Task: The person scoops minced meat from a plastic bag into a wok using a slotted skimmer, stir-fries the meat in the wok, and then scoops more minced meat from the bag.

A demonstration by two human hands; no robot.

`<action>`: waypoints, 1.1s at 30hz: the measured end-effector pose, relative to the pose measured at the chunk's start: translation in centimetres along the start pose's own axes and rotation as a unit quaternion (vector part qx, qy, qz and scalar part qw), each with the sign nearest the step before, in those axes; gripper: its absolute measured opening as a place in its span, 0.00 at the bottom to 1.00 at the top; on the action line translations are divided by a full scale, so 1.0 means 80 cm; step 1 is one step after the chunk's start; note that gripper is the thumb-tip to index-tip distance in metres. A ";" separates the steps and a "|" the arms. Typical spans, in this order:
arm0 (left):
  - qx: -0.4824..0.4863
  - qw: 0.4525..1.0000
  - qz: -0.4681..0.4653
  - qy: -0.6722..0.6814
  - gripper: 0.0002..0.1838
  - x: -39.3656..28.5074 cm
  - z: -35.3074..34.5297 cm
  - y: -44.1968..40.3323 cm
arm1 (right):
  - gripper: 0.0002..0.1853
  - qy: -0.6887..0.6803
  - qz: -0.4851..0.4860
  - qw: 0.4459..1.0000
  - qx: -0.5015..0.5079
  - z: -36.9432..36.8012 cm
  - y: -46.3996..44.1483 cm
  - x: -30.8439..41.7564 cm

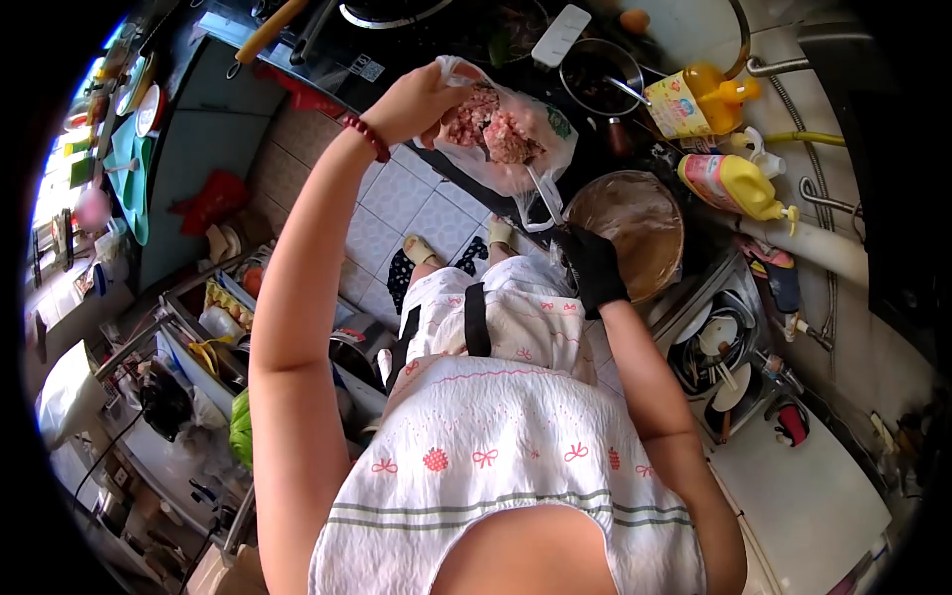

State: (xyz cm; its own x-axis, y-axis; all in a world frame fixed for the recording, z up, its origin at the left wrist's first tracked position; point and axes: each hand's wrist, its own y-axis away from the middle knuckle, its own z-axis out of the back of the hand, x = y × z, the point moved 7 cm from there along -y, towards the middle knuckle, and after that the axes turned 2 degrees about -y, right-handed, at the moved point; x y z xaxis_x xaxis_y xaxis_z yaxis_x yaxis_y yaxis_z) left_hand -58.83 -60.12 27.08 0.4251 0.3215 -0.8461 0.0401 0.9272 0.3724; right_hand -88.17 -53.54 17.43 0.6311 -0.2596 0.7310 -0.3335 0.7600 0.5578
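My left hand (428, 99), bare with a red bead bracelet at the wrist, grips the rim of a clear plastic bag (560, 114). Pinkish minced meat (511, 137) lies inside the bag. In a black glove, my right hand (589, 263) is closed around a slim silvery utensil (546, 195). Its far end reaches into the meat, so its kind cannot be made out. Close beside the gloved hand stands a large round basin (650, 283) with a pale brown, filmy inside.
A dark pan (595, 94) with a spoon sits behind the bag. To the right stand an orange-yellow oil bottle (679, 104) and a yellow pump bottle (729, 183). Dishes fill a sink rack (709, 342). Tiled floor (382, 213) shows below.
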 end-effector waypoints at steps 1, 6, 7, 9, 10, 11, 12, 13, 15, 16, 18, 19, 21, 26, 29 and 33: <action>-0.005 1.000 0.006 -0.024 0.14 -0.005 0.004 0.008 | 0.15 -0.009 -0.003 1.000 0.003 -0.006 0.001 -0.002; -0.050 0.991 -0.035 -0.120 0.18 0.023 0.030 0.014 | 0.13 -0.089 0.011 0.995 -0.034 -0.032 0.022 0.003; -0.041 0.992 -0.039 -0.113 0.19 0.022 0.030 0.019 | 0.12 -0.086 0.016 0.995 -0.044 -0.038 0.027 0.005; -0.033 0.992 -0.051 -0.111 0.21 0.039 0.033 0.020 | 0.14 -0.075 -0.024 0.996 -0.035 -0.050 0.042 0.004; -0.037 0.990 -0.055 -0.120 0.23 0.039 0.037 0.022 | 0.17 -0.068 -0.069 0.995 -0.016 -0.052 0.052 0.008; -0.042 0.989 -0.060 -0.129 0.24 0.039 0.039 0.023 | 0.21 -0.061 -0.113 0.992 0.001 -0.058 0.062 0.009; -0.045 0.987 -0.065 -0.138 0.25 0.037 0.040 0.026 | 0.21 -0.069 -0.091 0.993 -0.016 -0.061 0.067 0.012; -0.041 0.990 -0.064 -0.122 0.27 0.035 0.040 0.028 | 0.21 -0.076 -0.068 0.994 -0.034 -0.064 0.070 0.014; -0.018 0.992 -0.078 -0.096 0.28 0.035 0.036 0.028 | 0.21 -0.104 -0.069 0.991 -0.054 -0.070 0.077 0.014; -0.007 0.993 -0.084 -0.083 0.29 0.038 0.032 0.028 | 0.20 -0.124 -0.092 0.986 -0.055 -0.074 0.077 0.013; -0.006 0.994 -0.108 -0.031 0.30 0.047 0.026 0.028 | 0.19 -0.146 -0.119 0.980 -0.062 -0.080 0.074 0.015; 0.002 0.994 -0.106 -0.015 0.30 0.045 0.024 0.029 | 0.18 -0.147 -0.123 0.979 -0.067 -0.082 0.073 0.016; 0.006 0.994 -0.109 0.006 0.30 0.041 0.025 0.032 | 0.18 -0.133 -0.101 0.982 -0.087 -0.083 0.069 0.020; 0.009 0.995 -0.082 0.059 0.28 0.031 0.032 0.037 | 0.10 -0.216 -0.072 0.966 -0.123 -0.091 0.082 0.034; 0.014 0.995 -0.083 0.062 0.28 0.033 0.035 0.038 | 0.10 -0.208 -0.072 0.967 -0.129 -0.095 0.089 0.040; 0.006 0.994 -0.106 0.035 0.28 0.032 0.039 0.044 | 0.09 -0.243 -0.101 0.957 -0.125 -0.096 0.113 0.066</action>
State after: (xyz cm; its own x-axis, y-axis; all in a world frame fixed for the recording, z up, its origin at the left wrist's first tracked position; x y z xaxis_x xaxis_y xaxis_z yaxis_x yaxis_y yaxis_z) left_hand -54.75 -56.65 27.42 0.3412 0.1324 -0.9306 0.1321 0.9734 0.1869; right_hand -82.49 -43.48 23.29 0.2449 -0.6164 0.7484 -0.0221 0.7682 0.6399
